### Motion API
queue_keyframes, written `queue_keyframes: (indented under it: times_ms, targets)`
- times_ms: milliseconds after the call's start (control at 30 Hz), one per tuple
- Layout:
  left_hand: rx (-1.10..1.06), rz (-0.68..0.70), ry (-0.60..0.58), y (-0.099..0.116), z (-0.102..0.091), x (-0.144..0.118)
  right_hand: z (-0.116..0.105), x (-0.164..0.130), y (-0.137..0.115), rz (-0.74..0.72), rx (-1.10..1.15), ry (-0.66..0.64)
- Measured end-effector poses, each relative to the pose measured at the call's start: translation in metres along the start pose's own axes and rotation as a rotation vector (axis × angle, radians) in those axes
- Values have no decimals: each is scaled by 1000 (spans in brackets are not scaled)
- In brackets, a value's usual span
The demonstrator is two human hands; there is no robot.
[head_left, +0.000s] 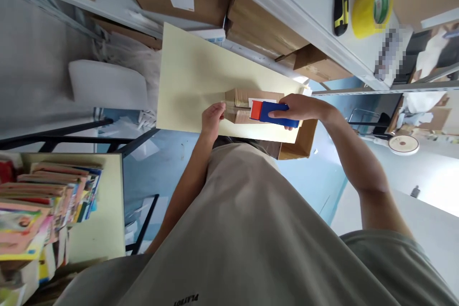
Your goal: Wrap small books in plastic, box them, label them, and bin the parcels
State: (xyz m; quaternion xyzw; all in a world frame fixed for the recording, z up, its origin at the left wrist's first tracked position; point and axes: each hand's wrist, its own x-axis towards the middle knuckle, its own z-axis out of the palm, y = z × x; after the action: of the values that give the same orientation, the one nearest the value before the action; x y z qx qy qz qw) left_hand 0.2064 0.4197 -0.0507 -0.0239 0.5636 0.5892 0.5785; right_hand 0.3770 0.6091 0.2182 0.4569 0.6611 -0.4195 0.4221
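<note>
A small cardboard box (242,115) with a white label lies on the pale yellow tabletop (191,69). My right hand (292,107) is wrapped round a blue and red tape dispenser (267,111) held over the box, its red end pointing left. My left hand (213,117) is closed in a pinch at the box's left end. Between its fingers and the box runs a see-through brownish strip of tape (230,109). The dispenser covers part of the label and the box top.
An open carton (303,141) stands below the table's right end. Larger cartons (263,24) sit on a shelf behind. On the upper shelf lie a yellow-black utility knife (341,0) and a yellow tape roll (371,9). Stacked booklets (53,196) cover a table at left.
</note>
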Motion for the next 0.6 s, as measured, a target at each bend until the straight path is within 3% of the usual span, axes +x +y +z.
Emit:
queue_keyframes:
  times_ms: [133, 333, 600]
  targets:
    - [-99, -50, -10, -20, 4, 12, -1, 16, -5, 51, 16, -10]
    - [-54, -66, -36, -42, 10, 23, 3, 35, 0, 34, 78, 14]
    - [117, 116, 172, -51, 33, 12, 8, 33, 0, -17, 42, 59]
